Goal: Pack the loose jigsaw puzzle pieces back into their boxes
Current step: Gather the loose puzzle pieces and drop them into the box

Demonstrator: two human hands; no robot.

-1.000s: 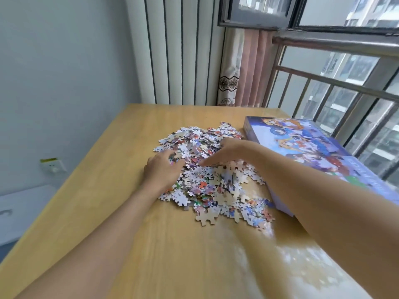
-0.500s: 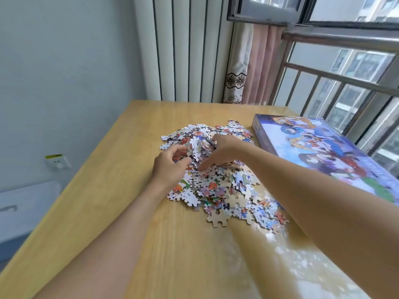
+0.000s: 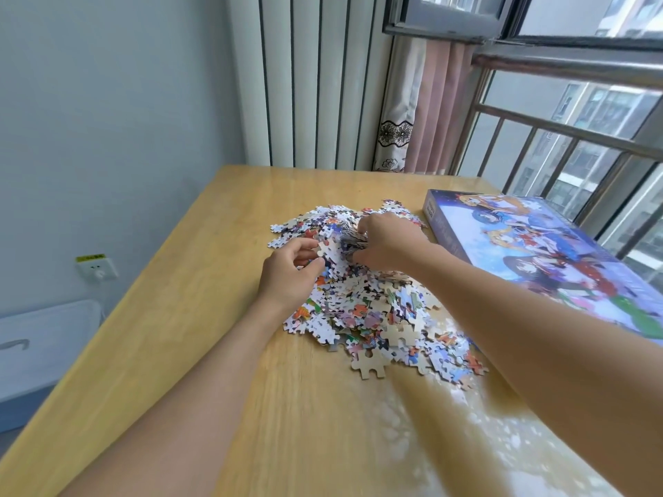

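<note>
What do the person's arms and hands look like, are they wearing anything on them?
Both forearms are bare right up to the frame edge, with no sleeves showing. The left hand and right hand wear no gloves, and no watch, bracelet or ring is visible.

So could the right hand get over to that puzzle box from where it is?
Probably yes: the right hand, gripping a bunch of pieces, sits just beside the puzzle box, with nothing between them. The box looks closed, though.
</note>
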